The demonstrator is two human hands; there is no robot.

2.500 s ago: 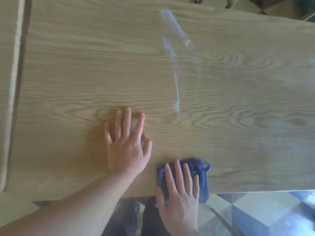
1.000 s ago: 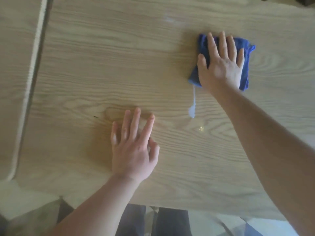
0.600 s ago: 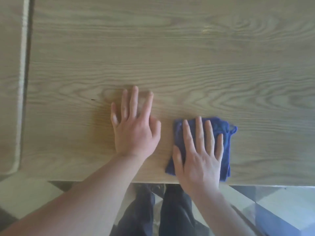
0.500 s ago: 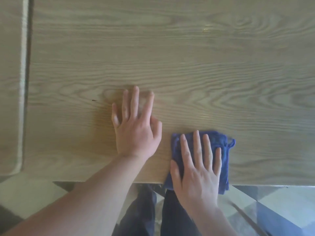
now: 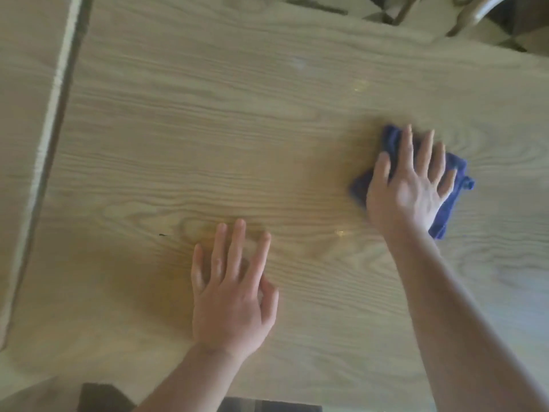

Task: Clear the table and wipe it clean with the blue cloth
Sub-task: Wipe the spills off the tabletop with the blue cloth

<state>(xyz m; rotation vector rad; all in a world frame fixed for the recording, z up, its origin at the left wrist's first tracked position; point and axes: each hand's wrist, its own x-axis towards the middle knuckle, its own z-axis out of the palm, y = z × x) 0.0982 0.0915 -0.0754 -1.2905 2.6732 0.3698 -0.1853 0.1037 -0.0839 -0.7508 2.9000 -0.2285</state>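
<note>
While my left hand (image 5: 231,295) stays flat and spread near the table's (image 5: 178,144) front edge, entry two: right hand (image 5: 407,188), fingers straight and spread, pressing the blue cloth (image 5: 445,215), now swept from the near edge out to mid-table right. Wiping well underway, I judge. Blurred: cloth folds under the palm; faint pale smear far off; chair (image 5: 475,13) cut off.

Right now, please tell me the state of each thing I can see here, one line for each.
blue cloth: bunched, flat on the table under the right hand.
right hand: fingers spread straight, pressing the cloth.
left hand: flat on the bare wood, holding nothing.
table: no objects on it; no spill visible.
</note>
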